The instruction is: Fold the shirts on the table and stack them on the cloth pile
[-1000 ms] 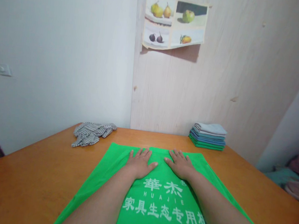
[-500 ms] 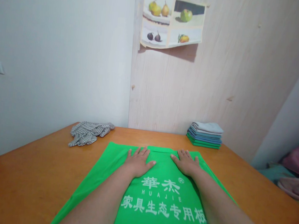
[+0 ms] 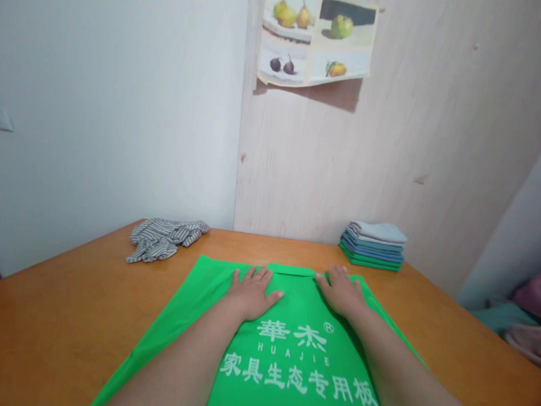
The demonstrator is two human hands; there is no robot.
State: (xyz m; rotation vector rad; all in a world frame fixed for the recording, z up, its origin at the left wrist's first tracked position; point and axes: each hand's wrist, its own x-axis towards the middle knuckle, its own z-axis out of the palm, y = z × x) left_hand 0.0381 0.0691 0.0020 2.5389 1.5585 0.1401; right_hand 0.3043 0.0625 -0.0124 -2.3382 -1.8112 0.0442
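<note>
A bright green shirt (image 3: 297,332) with white printed characters lies spread flat on the orange wooden table (image 3: 53,310). My left hand (image 3: 252,290) rests palm down on the cloth near its far edge, fingers stretched out. My right hand (image 3: 342,291) also lies flat on the green shirt, further right, close to the collar and far edge, fingers extended. Neither hand holds anything.
A crumpled grey striped cloth (image 3: 166,238) lies at the table's far left. A neat stack of folded cloths (image 3: 373,245) in blue, grey and green sits at the far right by the wooden wall panel. A fruit picture (image 3: 317,38) hangs above.
My right hand has slid to the right across the green shirt, away from my left hand. The left hand has hardly moved.
</note>
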